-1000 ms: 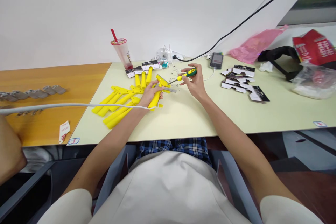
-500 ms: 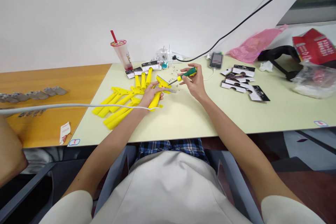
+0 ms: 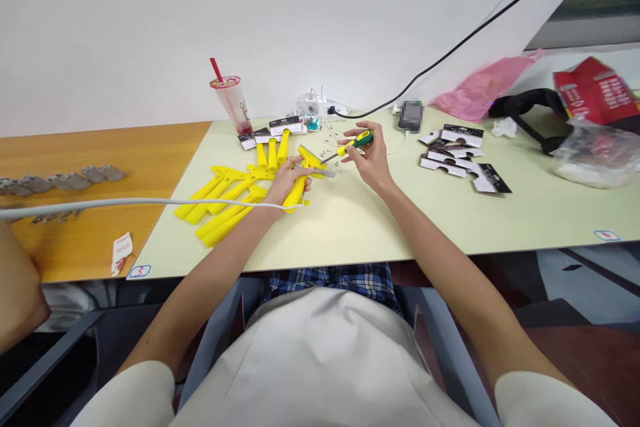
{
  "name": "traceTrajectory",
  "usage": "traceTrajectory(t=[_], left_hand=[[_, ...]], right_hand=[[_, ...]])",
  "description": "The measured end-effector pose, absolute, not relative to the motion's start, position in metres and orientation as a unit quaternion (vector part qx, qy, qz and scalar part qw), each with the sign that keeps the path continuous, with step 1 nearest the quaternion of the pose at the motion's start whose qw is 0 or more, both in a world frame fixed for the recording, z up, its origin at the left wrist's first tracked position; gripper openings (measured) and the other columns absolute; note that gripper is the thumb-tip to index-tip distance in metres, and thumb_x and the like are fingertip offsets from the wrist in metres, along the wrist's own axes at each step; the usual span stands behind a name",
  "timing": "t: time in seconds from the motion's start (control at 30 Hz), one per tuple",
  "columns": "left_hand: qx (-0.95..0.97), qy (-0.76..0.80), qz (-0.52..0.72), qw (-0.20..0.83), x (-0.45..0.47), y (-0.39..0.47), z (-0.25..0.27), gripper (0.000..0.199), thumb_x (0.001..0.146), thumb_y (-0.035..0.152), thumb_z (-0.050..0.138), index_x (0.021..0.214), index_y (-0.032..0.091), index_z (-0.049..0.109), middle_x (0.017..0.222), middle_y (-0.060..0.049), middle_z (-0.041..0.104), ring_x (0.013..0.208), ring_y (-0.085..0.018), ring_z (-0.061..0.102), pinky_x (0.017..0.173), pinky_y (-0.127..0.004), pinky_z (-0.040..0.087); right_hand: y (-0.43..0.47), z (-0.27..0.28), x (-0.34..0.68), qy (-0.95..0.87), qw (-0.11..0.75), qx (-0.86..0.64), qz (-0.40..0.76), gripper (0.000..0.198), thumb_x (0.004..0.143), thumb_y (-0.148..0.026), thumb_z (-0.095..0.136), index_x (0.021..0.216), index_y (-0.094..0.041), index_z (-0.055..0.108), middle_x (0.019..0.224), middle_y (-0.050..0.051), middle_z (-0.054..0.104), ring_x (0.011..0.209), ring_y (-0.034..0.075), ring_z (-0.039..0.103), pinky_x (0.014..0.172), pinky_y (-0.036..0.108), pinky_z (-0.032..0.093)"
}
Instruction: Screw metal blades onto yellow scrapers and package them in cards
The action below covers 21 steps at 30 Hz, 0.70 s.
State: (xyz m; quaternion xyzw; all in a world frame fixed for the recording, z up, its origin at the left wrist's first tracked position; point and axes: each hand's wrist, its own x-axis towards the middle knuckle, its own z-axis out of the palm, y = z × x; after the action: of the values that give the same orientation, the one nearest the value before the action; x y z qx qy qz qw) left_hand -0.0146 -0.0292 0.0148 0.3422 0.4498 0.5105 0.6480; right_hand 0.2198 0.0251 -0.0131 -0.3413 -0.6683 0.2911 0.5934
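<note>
My left hand is closed around a yellow plastic scraper, its wide head turned away from me. A flat grey metal blade sticks out to the right beside the head. In the fingers of my right hand is a green and yellow screwdriver. Its shaft points left and down, with the tip at the scraper's head; whether it sits in a screw is too small to tell. Small metal screws lie scattered behind the tip. More yellow scraper handles are spread left of my left hand.
A plastic cup with a red straw stands at the back left. Cardboard cards lie to the right, near a phone on a cable. A grey cable crosses over my left wrist. Another person's arm shows at far left.
The screwdriver handle has turned slightly in my right fingers, showing more yellow. Both hands stay in nearly the same place, and the whole view has shifted a little.
</note>
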Motion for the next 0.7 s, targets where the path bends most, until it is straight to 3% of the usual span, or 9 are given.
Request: traceTrajectory(t=[0.27, 0.5, 0.7], left_hand=[[0.345, 0.458, 0.498, 0.651, -0.013, -0.032, 0.018, 0.063, 0.069, 0.010, 0.095, 0.119, 0.021, 0.058, 0.079, 0.002, 0.072, 0.054, -0.010, 0.062, 0.051, -0.022, 0.049], [0.334, 0.455, 0.517, 0.643, -0.012, -0.032, 0.015, 0.064, 0.069, 0.009, 0.095, 0.120, 0.021, 0.058, 0.082, 0.002, 0.073, 0.055, -0.009, 0.062, 0.052, -0.022, 0.051], [0.330, 0.456, 0.523, 0.640, -0.012, -0.030, 0.014, 0.061, 0.072, 0.008, 0.092, 0.121, 0.021, 0.058, 0.080, 0.001, 0.073, 0.055, -0.010, 0.062, 0.052, -0.022, 0.050]], right_hand=[[0.033, -0.020, 0.223, -0.676, 0.589, -0.355, 0.264, 0.079, 0.094, -0.085, 0.074, 0.153, -0.041, 0.047, 0.119, 0.006, 0.072, 0.098, 0.027, 0.081, 0.062, 0.037, 0.075], [0.035, -0.025, 0.217, -0.681, 0.591, -0.323, 0.286, 0.092, 0.093, -0.090, 0.070, 0.165, -0.046, 0.035, 0.144, 0.011, 0.066, 0.118, 0.031, 0.080, 0.075, 0.043, 0.079], [0.033, -0.022, 0.220, -0.669, 0.593, -0.356, 0.272, 0.087, 0.086, -0.092, 0.076, 0.151, -0.040, 0.051, 0.123, 0.007, 0.071, 0.094, 0.026, 0.080, 0.059, 0.035, 0.074]])
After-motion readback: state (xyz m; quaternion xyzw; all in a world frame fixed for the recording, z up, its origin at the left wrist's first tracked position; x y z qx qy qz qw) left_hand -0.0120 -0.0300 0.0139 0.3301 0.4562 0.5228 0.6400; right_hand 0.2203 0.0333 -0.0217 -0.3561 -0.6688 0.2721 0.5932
